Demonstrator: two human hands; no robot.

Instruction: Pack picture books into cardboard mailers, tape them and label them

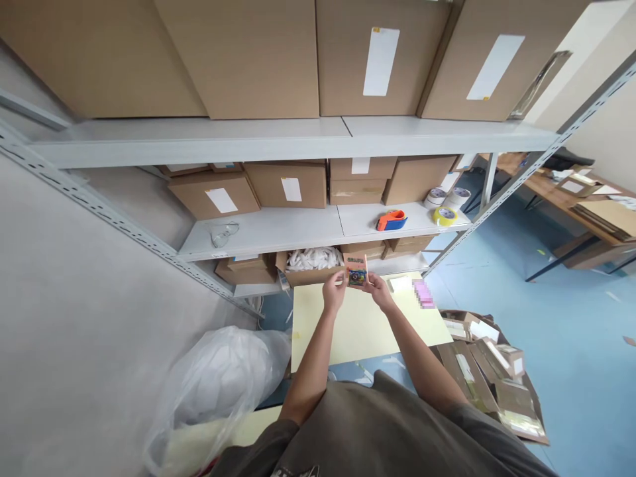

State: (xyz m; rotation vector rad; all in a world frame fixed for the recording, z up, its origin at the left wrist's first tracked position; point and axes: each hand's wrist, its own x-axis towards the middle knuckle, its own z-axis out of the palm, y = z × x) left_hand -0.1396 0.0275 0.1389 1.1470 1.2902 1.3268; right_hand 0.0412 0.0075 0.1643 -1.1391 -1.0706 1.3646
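A small flat packet with a colourful picture on its face [356, 275] is held up over the pale yellow tabletop [368, 331]. My left hand [334, 291] pinches its left edge. On the opposite edge, my right hand [379, 290] grips it with thumb and fingers. The packet's upper part is pinkish with dark lettering too small to read. To the right of my right hand, a white item [400, 284] and a pink pixelated patch [423, 293] lie on the tabletop.
Grey shelving [278, 228] with cardboard boxes [285, 185] stands ahead. An orange-blue tape dispenser [392, 220] and tape rolls [444, 216] sit on its middle shelf. A box of white filler [314, 260] is below. Flattened cartons [491, 371] lie right, a plastic bag [223, 371] left.
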